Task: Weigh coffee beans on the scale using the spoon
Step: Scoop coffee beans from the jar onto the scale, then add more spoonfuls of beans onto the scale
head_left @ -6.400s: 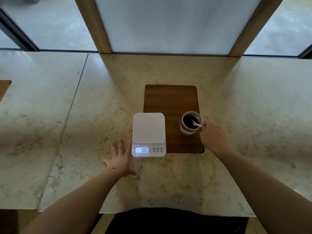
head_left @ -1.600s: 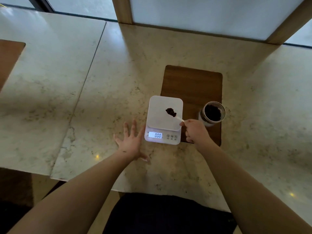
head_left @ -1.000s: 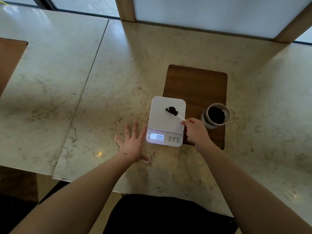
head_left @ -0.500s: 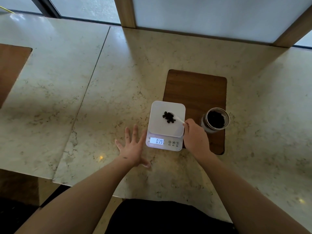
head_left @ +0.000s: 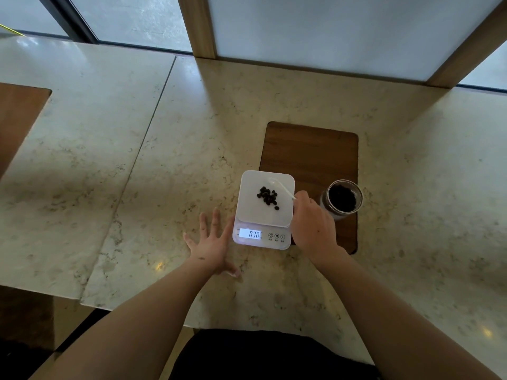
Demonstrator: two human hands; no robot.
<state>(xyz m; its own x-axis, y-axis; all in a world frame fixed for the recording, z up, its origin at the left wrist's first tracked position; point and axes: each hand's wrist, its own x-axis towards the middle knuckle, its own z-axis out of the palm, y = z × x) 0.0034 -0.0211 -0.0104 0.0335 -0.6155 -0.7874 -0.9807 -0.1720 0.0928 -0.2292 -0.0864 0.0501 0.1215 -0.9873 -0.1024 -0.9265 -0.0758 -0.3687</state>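
A white digital scale (head_left: 248,212) sits on the marble counter with its lit display reading 016. A small pile of dark coffee beans (head_left: 268,196) lies loose on its platform. My right hand (head_left: 314,226) grips the handle of a white spoon (head_left: 279,186), whose empty bowl hovers over the platform's far side. To the right stands a glass jar of coffee beans (head_left: 342,199) on a wooden board (head_left: 310,152). My left hand (head_left: 211,242) rests flat on the counter, fingers spread, touching the scale's left side.
The marble counter (head_left: 192,149) has a seam running diagonally on the left. A second wooden board (head_left: 16,116) shows at the far left edge. A window with wooden frame posts (head_left: 199,26) borders the back. The counter's front edge is close to my body.
The beans have been tipped off the spoon and now lie spread on the platform. The spoon is empty and lifted slightly back. The display changed from 000 to 016.
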